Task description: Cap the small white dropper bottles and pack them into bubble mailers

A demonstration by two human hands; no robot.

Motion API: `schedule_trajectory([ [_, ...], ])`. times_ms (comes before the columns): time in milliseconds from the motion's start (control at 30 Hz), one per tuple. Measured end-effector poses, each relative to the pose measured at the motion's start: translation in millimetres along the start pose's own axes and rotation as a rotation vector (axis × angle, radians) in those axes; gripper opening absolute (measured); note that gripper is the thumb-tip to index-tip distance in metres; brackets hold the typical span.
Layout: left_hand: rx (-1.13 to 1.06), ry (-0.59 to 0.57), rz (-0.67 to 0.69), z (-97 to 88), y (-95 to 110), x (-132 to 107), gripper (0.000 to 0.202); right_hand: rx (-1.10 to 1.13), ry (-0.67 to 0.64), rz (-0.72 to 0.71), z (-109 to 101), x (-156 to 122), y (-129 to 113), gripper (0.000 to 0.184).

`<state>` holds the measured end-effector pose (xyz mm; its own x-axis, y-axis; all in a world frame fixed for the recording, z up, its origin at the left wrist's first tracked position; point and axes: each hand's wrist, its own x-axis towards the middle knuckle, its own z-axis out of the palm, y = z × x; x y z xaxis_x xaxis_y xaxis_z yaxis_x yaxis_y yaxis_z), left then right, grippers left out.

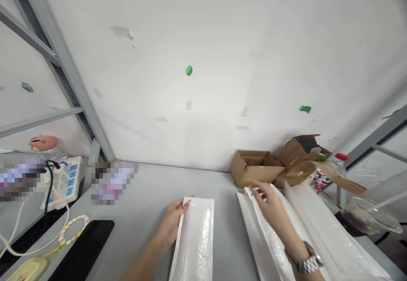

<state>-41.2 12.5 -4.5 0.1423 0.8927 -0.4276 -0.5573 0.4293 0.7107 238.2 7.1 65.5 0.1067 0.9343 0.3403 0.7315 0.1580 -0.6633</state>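
Observation:
My left hand (174, 216) is closed on the upper left edge of a white bubble mailer (197, 234), thumb on its front face. The mailer stands upright in the frame, its lower end cut off by the bottom edge. Over to the right, my right hand (269, 202), with a metal-banded watch on the wrist, is over the top ends of several more white bubble mailers (249, 226). Its fingers are loosely bent and apart, with nothing visible in them; whether a fingertip touches a mailer I cannot tell.
Behind the mailers are an open cardboard box (257, 172), a brown paper bag (294, 162) and a red-capped bottle (340, 162). A clear plastic bowl (370, 215) sits far right. On the left are a black phone (85, 247), a bead bracelet (74, 228) and a power strip (71, 181).

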Motion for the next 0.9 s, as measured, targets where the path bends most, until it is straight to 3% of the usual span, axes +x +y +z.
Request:
schedule_trajectory([
  [133, -0.211, 0.240, 0.117, 1.2, 10, 6, 0.011, 0.376, -0.622, 0.082, 33, -51, -22, 0.039],
  [200, -0.238, 0.279, 0.146, 0.7, 14, 8, 0.019, 0.446, -0.714, 0.111, 43, -65, -26, 0.040],
  [400, -0.285, 0.353, 0.240, -1.1, 18, 0, 0.034, 0.331, -0.301, 0.204, 34, -40, -6, 0.052],
  [533, -0.367, 0.248, 0.218, 5.7, 23, -16, 0.035, 0.318, -0.367, 0.250, 38, -30, -3, 0.064],
  [633, -0.501, 0.210, 0.208, 11.2, 35, -27, 0.033, 0.530, -0.339, 0.434, 56, -43, -13, 0.078],
  [733, -0.609, 0.299, 0.261, 16.9, 43, -32, 0.031, 0.898, -0.227, 0.670, 79, -68, -29, 0.068],
  [833, -0.588, 0.364, 0.296, 25.4, 36, -34, 0.030, 1.239, -0.205, 0.832, 97, -90, -48, 0.063],
  [900, -0.488, 0.353, 0.323, 28.6, 26, -34, 0.026, 1.290, -0.180, 0.891, 100, -93, -54, 0.061],
])
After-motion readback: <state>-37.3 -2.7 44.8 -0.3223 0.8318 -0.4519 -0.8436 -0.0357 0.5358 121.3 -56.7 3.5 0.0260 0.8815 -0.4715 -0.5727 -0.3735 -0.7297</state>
